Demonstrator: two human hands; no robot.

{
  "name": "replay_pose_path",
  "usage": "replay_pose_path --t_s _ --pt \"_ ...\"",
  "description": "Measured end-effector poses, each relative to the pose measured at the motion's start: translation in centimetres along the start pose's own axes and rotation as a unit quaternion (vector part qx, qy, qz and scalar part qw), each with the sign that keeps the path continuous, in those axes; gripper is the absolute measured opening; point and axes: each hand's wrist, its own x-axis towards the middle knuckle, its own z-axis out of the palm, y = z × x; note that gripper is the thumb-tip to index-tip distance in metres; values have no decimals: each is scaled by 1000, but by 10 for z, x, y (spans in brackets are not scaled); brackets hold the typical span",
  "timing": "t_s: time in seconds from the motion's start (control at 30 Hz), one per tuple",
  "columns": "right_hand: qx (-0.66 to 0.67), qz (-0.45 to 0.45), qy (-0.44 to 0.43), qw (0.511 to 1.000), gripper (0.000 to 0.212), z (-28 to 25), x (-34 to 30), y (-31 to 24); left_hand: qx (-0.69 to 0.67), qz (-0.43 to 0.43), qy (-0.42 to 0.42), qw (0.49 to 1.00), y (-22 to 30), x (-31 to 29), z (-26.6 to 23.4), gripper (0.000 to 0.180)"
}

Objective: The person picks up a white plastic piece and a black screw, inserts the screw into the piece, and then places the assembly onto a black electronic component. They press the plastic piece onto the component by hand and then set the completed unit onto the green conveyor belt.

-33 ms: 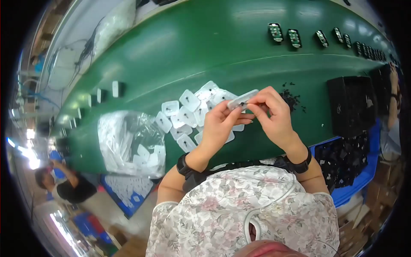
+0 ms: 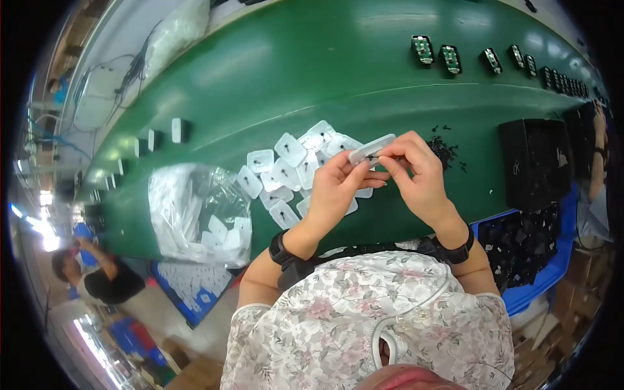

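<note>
My left hand (image 2: 338,187) is closed on a white plastic cover (image 2: 372,147), a rounded rectangle held tilted up above the table. The fingertips of my right hand (image 2: 419,179) pinch at a small black part (image 2: 373,157) against the cover's near face; its exact shape is partly hidden by the fingers. Just left of and behind my left hand, several similar white covers (image 2: 284,174) lie in a loose, overlapping heap, many with a small black piece on them. Behind my right hand is a scatter of tiny black parts (image 2: 444,153) on the green table (image 2: 247,78).
A clear plastic bag (image 2: 175,214) with white covers lies at the left. Black box (image 2: 534,162) and blue crate (image 2: 569,240) of black parts stand at the right. Black housings with green circuit boards (image 2: 422,50) line the far right; white-faced units (image 2: 177,130) line the left.
</note>
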Motion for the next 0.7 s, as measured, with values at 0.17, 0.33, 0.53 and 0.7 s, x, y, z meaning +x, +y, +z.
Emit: replay_pose_path --t_s 0.17,0.33,0.53,0.7 --pt "-95 18 -54 994 7 3 3 -7 4 23 5 1000 -6 -3 -8 21" --pt "-90 39 -46 994 7 6 4 -8 22 42 -7 999 -10 -5 -10 22" --pt "-38 61 -39 997 8 13 1 -3 110 89 29 990 -12 -6 -12 19" --pt "-40 46 -31 998 11 13 -7 3 175 125 30 976 -12 -7 -13 20"
